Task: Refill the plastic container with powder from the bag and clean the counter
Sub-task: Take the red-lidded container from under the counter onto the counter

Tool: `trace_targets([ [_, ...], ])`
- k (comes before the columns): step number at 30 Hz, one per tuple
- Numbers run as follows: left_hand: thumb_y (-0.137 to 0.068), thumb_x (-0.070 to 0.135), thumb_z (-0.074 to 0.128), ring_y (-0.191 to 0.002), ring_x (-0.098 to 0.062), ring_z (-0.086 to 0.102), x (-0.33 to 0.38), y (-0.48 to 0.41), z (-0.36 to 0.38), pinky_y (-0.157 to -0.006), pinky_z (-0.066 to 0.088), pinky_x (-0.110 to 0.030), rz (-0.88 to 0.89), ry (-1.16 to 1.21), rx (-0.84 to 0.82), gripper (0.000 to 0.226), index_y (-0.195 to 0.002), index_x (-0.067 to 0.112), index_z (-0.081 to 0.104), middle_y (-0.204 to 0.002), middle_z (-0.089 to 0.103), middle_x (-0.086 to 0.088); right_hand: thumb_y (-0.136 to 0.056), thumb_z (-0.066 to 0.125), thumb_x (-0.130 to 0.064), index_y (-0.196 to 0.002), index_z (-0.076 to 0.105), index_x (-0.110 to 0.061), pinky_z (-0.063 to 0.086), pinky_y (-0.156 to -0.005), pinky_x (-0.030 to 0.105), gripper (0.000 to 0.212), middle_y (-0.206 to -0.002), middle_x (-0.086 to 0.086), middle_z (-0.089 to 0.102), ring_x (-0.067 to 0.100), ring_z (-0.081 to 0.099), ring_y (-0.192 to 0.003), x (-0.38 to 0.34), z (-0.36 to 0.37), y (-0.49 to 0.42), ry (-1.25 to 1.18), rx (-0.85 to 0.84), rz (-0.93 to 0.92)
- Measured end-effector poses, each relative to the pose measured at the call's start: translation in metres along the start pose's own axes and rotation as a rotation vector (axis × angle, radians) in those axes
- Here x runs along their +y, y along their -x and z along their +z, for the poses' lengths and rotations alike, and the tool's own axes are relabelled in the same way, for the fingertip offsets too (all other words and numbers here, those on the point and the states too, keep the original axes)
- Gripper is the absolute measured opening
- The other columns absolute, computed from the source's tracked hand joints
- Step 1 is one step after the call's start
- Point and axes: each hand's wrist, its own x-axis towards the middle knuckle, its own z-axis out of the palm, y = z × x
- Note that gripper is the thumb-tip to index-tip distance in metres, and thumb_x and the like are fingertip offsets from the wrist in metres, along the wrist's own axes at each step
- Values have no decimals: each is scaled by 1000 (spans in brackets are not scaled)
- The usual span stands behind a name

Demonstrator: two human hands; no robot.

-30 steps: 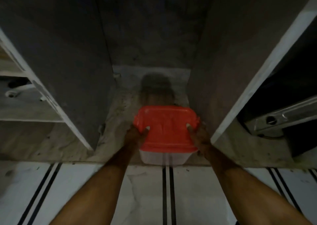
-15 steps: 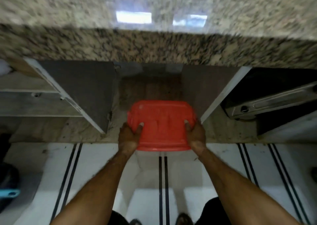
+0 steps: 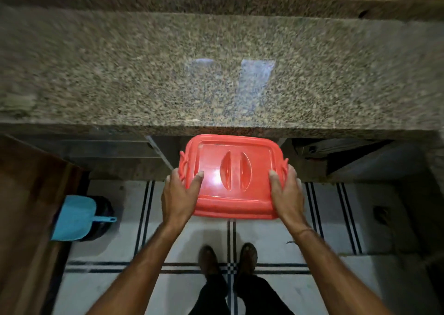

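Note:
I hold a plastic container with a red lid (image 3: 231, 177) in the air, just in front of the edge of the speckled granite counter (image 3: 144, 74). My left hand (image 3: 179, 192) grips its left side, thumb on the lid. On the opposite side my right hand (image 3: 287, 192) grips it the same way. The lid is on and has two curved ridges in its middle. The container's body is hidden under the lid. No bag is in view.
A blue dustpan (image 3: 74, 218) leans on a dark bin at the lower left, beside a wooden panel (image 3: 28, 218). Open cupboard bays (image 3: 115, 156) lie under the counter. My feet (image 3: 228, 259) stand on white floor tiles with black stripes.
Both hands have lifted the container out of the low cupboard bay up to counter height. My view has risen from the cupboard interior to the counter top.

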Motion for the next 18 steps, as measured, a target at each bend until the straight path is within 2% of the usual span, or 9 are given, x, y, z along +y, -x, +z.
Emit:
trace_targets([
  [2, -91, 63, 61, -96, -17, 58, 25, 11, -34, -71, 43, -28, 33, 2, 33, 65, -134, 15, 58, -118, 62, -5, -100, 54, -49, -152, 40, -21, 46, -92, 36, 61, -132, 17, 57, 33, 59, -117, -29, -28, 12, -24, 31, -36],
  [5, -83, 75, 58, -97, -21, 64, 58, 10, -75, -76, 45, -30, 113, 44, 71, 72, -127, 17, 62, -113, 66, -4, -97, 57, -51, -150, 44, -22, 45, -102, 42, 62, -133, 18, 60, 36, 58, -123, -66, -61, 15, -39, 68, -96],
  [8, -83, 75, 59, -97, -26, 66, 94, -3, -109, -79, 48, -33, 180, 53, 105, 72, -124, 16, 63, -111, 69, -5, -96, 59, -53, -150, 45, -22, 43, -101, 37, 64, -136, 16, 62, 33, 59, -125, -105, -90, 10, -52, 118, -189],
  [12, -87, 73, 59, -96, -23, 65, 148, -35, -135, -80, 47, -32, 269, 49, 148, 72, -131, 15, 62, -116, 71, -4, -96, 57, -56, -153, 42, -23, 45, -100, 38, 67, -142, 8, 60, 28, 60, -125, -154, -119, -12, -102, 157, -274],
  [15, -88, 74, 55, -95, -22, 65, 182, -70, -139, -80, 49, -33, 310, 33, 181, 75, -135, 15, 60, -120, 71, -5, -94, 53, -64, -154, 39, -24, 50, -104, 45, 73, -143, 7, 59, 29, 61, -124, -182, -129, -52, -106, 179, -314],
  [18, -88, 76, 55, -96, -24, 69, 214, -112, -126, -82, 58, -37, 329, 82, 176, 79, -139, 16, 57, -118, 70, -1, -88, 47, -76, -156, 31, -31, 58, -93, 52, 83, -139, 6, 59, 28, 66, -114, -203, -131, -109, -121, 172, -311],
])
